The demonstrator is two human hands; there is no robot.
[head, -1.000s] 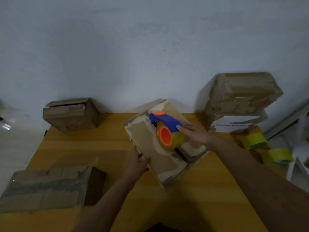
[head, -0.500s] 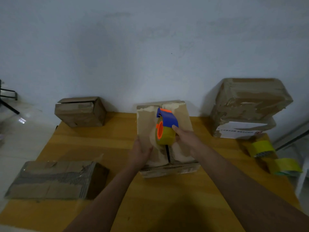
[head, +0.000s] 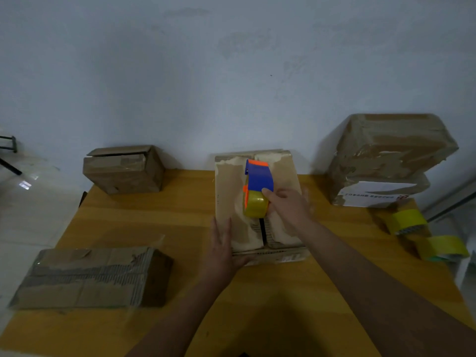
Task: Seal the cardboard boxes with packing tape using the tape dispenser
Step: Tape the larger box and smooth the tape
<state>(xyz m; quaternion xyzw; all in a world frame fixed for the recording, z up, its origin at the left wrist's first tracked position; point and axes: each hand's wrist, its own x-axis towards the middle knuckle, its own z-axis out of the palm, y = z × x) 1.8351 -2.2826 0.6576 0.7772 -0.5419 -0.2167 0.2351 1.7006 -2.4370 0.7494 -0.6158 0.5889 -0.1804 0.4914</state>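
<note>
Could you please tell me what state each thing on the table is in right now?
Middle box: flaps closed, seam untaped.
Tape dispenser: on the seam, gripped by right hand.
Left hand: flat against the box's near left corner.
Back-left box: flap ajar.
Stacked boxes: taped.

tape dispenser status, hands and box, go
Right hand grips tape dispenser on middle box. Left hand flat, steadying its near corner. Centre seam open. Nothing in the way.
</note>
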